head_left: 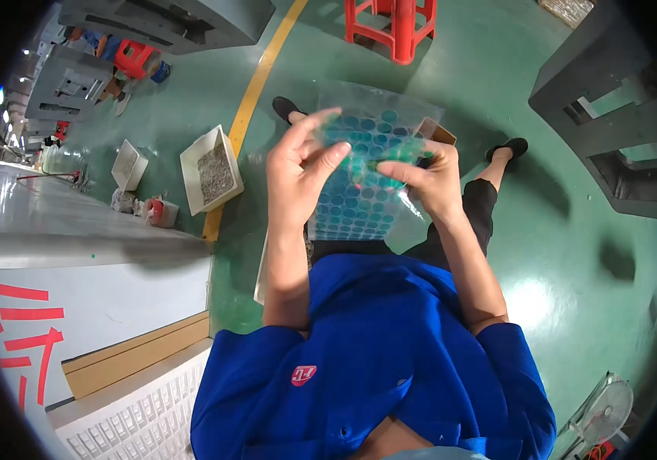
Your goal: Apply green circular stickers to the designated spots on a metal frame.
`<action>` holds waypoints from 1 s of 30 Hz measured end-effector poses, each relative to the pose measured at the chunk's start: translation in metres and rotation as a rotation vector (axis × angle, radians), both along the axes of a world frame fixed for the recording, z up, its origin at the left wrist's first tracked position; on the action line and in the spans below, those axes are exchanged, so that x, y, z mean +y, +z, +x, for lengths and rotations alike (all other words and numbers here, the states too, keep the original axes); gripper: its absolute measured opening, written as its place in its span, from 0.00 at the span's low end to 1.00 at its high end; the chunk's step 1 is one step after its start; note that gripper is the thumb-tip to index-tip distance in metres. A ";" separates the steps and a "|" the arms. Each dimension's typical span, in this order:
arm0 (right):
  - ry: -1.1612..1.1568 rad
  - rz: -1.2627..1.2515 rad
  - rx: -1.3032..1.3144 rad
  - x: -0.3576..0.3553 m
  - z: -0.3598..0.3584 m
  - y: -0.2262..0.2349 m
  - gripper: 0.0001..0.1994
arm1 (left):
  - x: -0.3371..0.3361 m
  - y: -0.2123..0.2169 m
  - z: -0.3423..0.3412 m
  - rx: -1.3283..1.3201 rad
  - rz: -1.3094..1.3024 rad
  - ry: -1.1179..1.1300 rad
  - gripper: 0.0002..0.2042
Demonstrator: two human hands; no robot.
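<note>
In front of my lap, a small clear sheet with green round discs (378, 153) is held up, blurred by motion. My right hand (432, 176) grips its right side, thumb in front and fingers behind. At its left edge my left hand (298, 169) has the thumb over the front, with the index finger stretched upward; the other fingers are partly hidden. Beneath both hands lies a larger clear sheet with rows of blue-teal round discs (351, 211), spread toward my lap. A brown cardboard box edge (437, 132) shows behind my right hand.
A white bin of grey bits (215, 170) stands left on the green floor, near a smaller white tray (129, 165). A red stool (401, 34) is ahead. Grey machine housings (612, 107) stand right and far left. A white fan (608, 410) is at lower right.
</note>
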State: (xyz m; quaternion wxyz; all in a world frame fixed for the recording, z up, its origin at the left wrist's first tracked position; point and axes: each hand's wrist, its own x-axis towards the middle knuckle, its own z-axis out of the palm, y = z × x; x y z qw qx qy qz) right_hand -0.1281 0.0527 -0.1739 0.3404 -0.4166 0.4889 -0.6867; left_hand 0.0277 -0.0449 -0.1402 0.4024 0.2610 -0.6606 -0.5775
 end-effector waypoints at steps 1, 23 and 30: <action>0.020 -0.002 -0.080 0.000 -0.001 -0.003 0.09 | 0.000 0.000 0.000 0.014 -0.006 0.035 0.13; 0.018 -0.054 -0.114 -0.004 0.016 0.035 0.12 | 0.012 0.032 0.038 0.125 -0.082 0.020 0.15; -0.493 -0.148 0.553 -0.007 0.015 0.037 0.13 | 0.015 0.024 0.022 0.012 -0.102 0.157 0.06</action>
